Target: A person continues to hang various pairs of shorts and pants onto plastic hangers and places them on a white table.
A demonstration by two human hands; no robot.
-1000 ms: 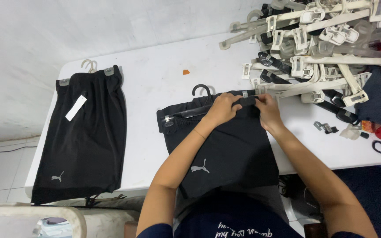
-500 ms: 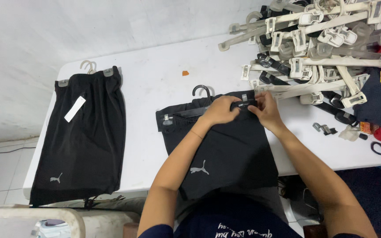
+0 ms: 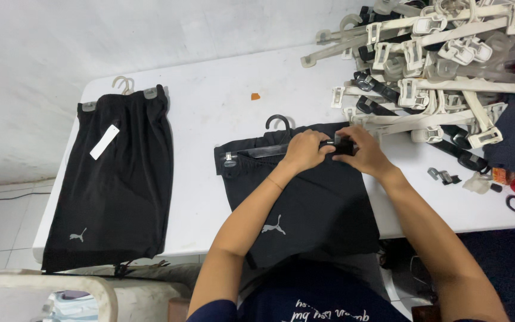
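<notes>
Shorts: black shorts (image 3: 305,209) lie flat on the white table (image 3: 210,107), just in front of the person, legs hanging over the near edge; a small pale animal logo shows on one leg.
Hanger: a black clip hanger (image 3: 269,149) lies along the waistband, its hook (image 3: 278,121) pointing away; the clip at the far-left end looks shut on the cloth.
Left hand: left hand (image 3: 304,149) presses down on the bar and waistband near the middle, fingers curled over it.
Right hand: right hand (image 3: 362,152) is pinched on the right-end clip (image 3: 344,145), close beside the left.
Risk: the clip may catch only part of the waistband if the cloth bunches, leaving the shorts crooked; a fingertip could be nipped.
Around: a second pair (image 3: 114,185), hung and tagged, lies well apart to the left; a heap of pale and black hangers (image 3: 436,65) is piled at the right.
</notes>
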